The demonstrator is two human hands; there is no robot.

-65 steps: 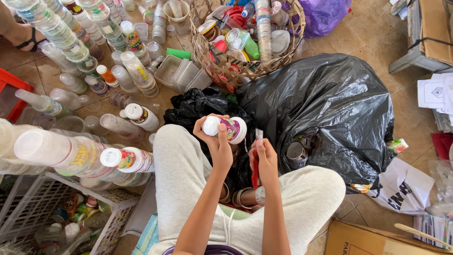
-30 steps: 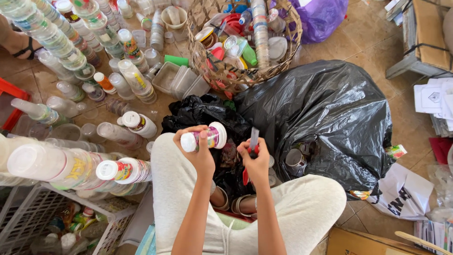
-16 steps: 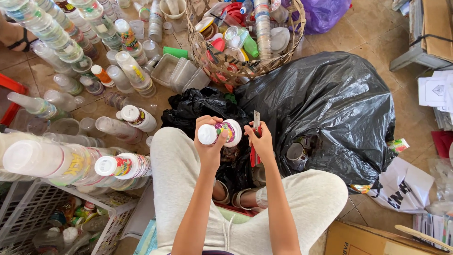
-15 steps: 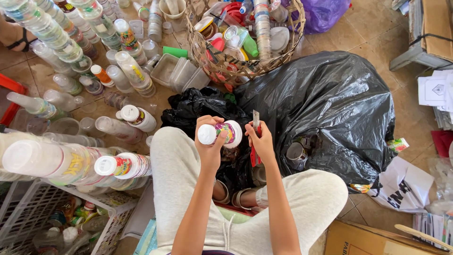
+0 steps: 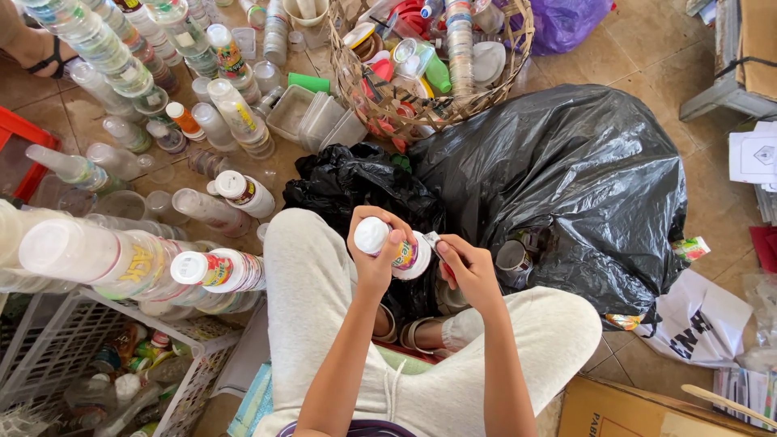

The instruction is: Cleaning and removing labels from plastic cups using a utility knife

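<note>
I sit cross-legged on the floor in light grey trousers. My left hand (image 5: 374,260) grips a small white plastic bottle (image 5: 398,247) with a colourful label, held on its side over my lap. My right hand (image 5: 468,271) holds a red-handled cutter (image 5: 437,252) whose blade tip touches the bottle's label end. Both hands are close together in front of a large black rubbish bag (image 5: 566,178).
Stacks of clear plastic cups (image 5: 97,48) and loose bottles cover the floor at left. A wicker basket (image 5: 429,65) of mixed containers stands ahead. A white crate (image 5: 105,364) sits at lower left, a cardboard box (image 5: 647,409) at lower right.
The bottle was turned in my left hand and brought against the cutter. My right hand closed in from the right until the blade met the label.
</note>
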